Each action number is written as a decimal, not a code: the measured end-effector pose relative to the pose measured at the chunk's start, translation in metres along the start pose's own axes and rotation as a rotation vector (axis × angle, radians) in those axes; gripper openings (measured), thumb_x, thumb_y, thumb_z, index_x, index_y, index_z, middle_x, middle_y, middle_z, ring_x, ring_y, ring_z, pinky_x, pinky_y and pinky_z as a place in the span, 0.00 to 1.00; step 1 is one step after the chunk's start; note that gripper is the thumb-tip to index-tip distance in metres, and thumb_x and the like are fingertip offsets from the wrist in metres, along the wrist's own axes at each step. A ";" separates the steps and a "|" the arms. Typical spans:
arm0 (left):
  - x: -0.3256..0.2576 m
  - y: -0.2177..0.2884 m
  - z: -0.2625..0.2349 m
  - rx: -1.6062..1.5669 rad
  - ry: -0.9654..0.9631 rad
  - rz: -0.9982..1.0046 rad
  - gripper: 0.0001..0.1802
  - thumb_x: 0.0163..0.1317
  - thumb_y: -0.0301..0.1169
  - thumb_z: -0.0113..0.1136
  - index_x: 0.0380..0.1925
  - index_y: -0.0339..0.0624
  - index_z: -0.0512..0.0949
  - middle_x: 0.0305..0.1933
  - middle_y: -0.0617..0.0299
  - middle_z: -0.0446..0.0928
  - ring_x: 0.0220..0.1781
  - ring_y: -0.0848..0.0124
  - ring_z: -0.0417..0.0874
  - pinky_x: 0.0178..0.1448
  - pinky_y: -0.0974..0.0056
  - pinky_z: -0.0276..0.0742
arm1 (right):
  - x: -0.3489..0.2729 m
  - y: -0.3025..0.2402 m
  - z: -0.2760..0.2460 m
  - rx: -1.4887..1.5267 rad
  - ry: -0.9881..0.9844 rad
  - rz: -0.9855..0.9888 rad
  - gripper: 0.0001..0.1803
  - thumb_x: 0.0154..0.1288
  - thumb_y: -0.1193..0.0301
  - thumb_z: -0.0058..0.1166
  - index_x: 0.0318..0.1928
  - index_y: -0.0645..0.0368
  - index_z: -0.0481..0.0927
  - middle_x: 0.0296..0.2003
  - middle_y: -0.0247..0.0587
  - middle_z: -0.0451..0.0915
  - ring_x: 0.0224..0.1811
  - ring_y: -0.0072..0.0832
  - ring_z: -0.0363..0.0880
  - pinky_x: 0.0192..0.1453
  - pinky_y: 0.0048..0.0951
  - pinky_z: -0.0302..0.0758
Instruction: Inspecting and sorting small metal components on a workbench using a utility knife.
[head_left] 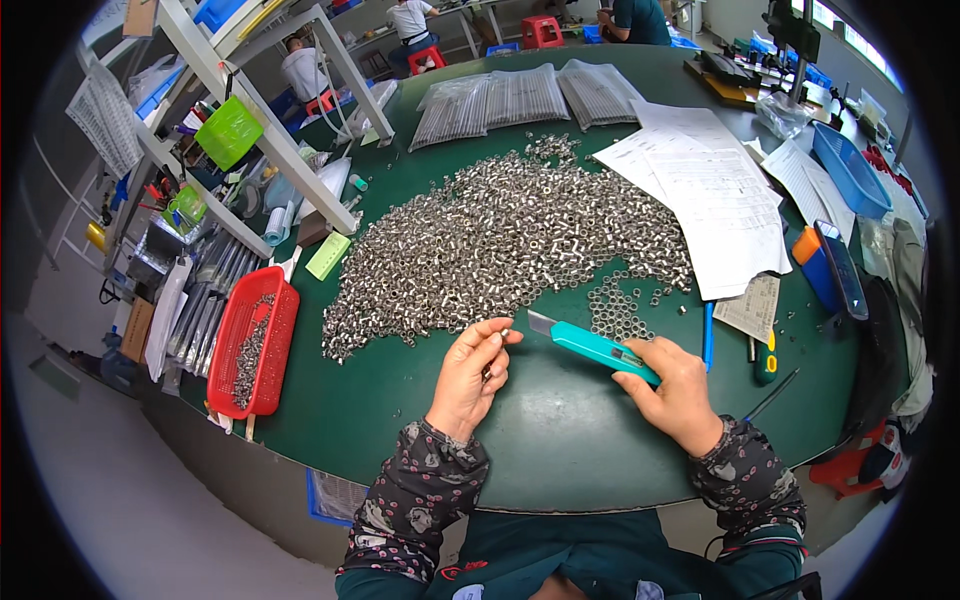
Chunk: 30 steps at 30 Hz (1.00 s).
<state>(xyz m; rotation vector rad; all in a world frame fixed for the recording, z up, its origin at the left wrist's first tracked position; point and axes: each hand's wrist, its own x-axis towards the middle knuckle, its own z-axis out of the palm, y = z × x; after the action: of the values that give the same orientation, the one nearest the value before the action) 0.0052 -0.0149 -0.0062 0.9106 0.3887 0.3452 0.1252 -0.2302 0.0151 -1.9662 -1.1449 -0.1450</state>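
My right hand (672, 388) grips a teal utility knife (598, 350), its blade out and pointing left toward my other hand. Between the thumb and fingers of my left hand (473, 372) is a small metal ring (505, 334); more metal pieces show in the curled fingers below. Just beyond both hands spreads a wide heap of small silvery metal rings (500, 235) on the green table (560, 440). A flatter patch of loose rings (617, 308) lies behind the knife, one layer deep.
At left stands a red basket (253, 340) with metal pieces in it. Papers (715, 200), a blue pen (709, 335), a green-yellow screwdriver (766, 358) and a phone (842, 270) lie at right. Bagged tubes (490, 105) rest at the back. Several people sit beyond.
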 end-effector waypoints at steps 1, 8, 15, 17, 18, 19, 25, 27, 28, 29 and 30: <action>0.000 0.000 0.000 -0.024 -0.001 0.001 0.10 0.63 0.25 0.45 0.45 0.38 0.70 0.37 0.58 0.74 0.19 0.85 0.62 0.16 0.81 0.56 | 0.000 0.000 0.000 0.000 0.000 0.002 0.16 0.49 0.66 0.60 0.39 0.58 0.77 0.21 0.42 0.71 0.20 0.39 0.72 0.23 0.35 0.67; 0.001 0.000 0.003 0.050 0.039 0.062 0.11 0.60 0.22 0.49 0.44 0.38 0.69 0.36 0.60 0.74 0.20 0.86 0.63 0.17 0.81 0.56 | -0.001 0.003 0.002 0.098 -0.111 0.056 0.16 0.50 0.64 0.59 0.38 0.59 0.78 0.24 0.44 0.75 0.24 0.40 0.75 0.27 0.35 0.70; 0.001 -0.002 0.002 0.110 0.032 0.060 0.07 0.60 0.22 0.51 0.38 0.40 0.69 0.34 0.61 0.72 0.21 0.85 0.64 0.17 0.82 0.56 | 0.000 0.002 0.001 0.159 -0.184 0.111 0.16 0.51 0.63 0.58 0.37 0.59 0.79 0.27 0.45 0.77 0.27 0.41 0.76 0.31 0.35 0.72; 0.000 -0.002 0.003 0.123 0.035 0.059 0.07 0.60 0.22 0.51 0.38 0.40 0.69 0.34 0.62 0.72 0.21 0.85 0.64 0.17 0.82 0.56 | 0.000 0.001 0.001 0.163 -0.192 0.114 0.16 0.51 0.62 0.58 0.37 0.59 0.79 0.27 0.46 0.77 0.28 0.41 0.76 0.32 0.35 0.72; 0.000 -0.003 0.003 0.141 0.029 0.061 0.07 0.60 0.23 0.51 0.38 0.39 0.69 0.34 0.62 0.71 0.21 0.85 0.64 0.17 0.82 0.55 | 0.000 0.001 0.001 0.167 -0.201 0.116 0.16 0.51 0.62 0.58 0.37 0.59 0.79 0.27 0.46 0.77 0.28 0.41 0.77 0.32 0.35 0.72; 0.000 -0.003 0.003 0.157 0.022 0.060 0.07 0.60 0.23 0.51 0.38 0.39 0.70 0.33 0.63 0.71 0.21 0.85 0.64 0.17 0.82 0.55 | -0.001 0.001 0.001 0.167 -0.200 0.117 0.16 0.51 0.62 0.58 0.37 0.59 0.79 0.27 0.46 0.77 0.28 0.41 0.77 0.32 0.35 0.72; -0.001 -0.004 0.006 0.307 0.064 0.129 0.07 0.60 0.23 0.52 0.39 0.39 0.70 0.28 0.68 0.70 0.21 0.87 0.62 0.17 0.82 0.53 | 0.000 0.003 0.002 0.223 -0.247 0.175 0.16 0.51 0.62 0.58 0.37 0.60 0.79 0.28 0.46 0.78 0.29 0.41 0.77 0.33 0.34 0.72; -0.001 -0.005 0.005 0.356 0.068 0.136 0.07 0.60 0.23 0.52 0.38 0.39 0.71 0.28 0.68 0.71 0.21 0.87 0.62 0.19 0.82 0.54 | -0.002 0.007 0.004 0.248 -0.236 0.169 0.16 0.51 0.62 0.58 0.37 0.61 0.79 0.29 0.47 0.78 0.30 0.41 0.77 0.34 0.34 0.73; -0.001 -0.005 0.005 0.406 0.076 0.145 0.07 0.59 0.23 0.52 0.38 0.39 0.72 0.28 0.69 0.71 0.21 0.87 0.63 0.20 0.81 0.55 | -0.002 0.007 0.004 0.249 -0.237 0.169 0.16 0.51 0.62 0.58 0.37 0.61 0.79 0.29 0.47 0.78 0.30 0.41 0.77 0.34 0.34 0.73; -0.002 -0.006 0.005 0.406 0.077 0.144 0.07 0.59 0.23 0.52 0.38 0.39 0.72 0.28 0.69 0.71 0.21 0.87 0.63 0.20 0.81 0.55 | -0.002 0.007 0.004 0.265 -0.259 0.191 0.16 0.51 0.62 0.58 0.37 0.61 0.79 0.30 0.47 0.78 0.30 0.41 0.78 0.34 0.34 0.73; -0.002 -0.007 0.005 0.525 0.087 0.220 0.06 0.59 0.24 0.53 0.37 0.39 0.73 0.28 0.69 0.72 0.22 0.86 0.64 0.22 0.81 0.57 | -0.002 0.008 0.003 0.281 -0.281 0.213 0.16 0.51 0.62 0.58 0.37 0.61 0.79 0.30 0.48 0.79 0.30 0.41 0.78 0.34 0.33 0.73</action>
<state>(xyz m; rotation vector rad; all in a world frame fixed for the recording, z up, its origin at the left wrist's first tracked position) 0.0064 -0.0236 -0.0086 1.4620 0.4709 0.4974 0.1290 -0.2307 0.0077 -1.8769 -1.0545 0.3955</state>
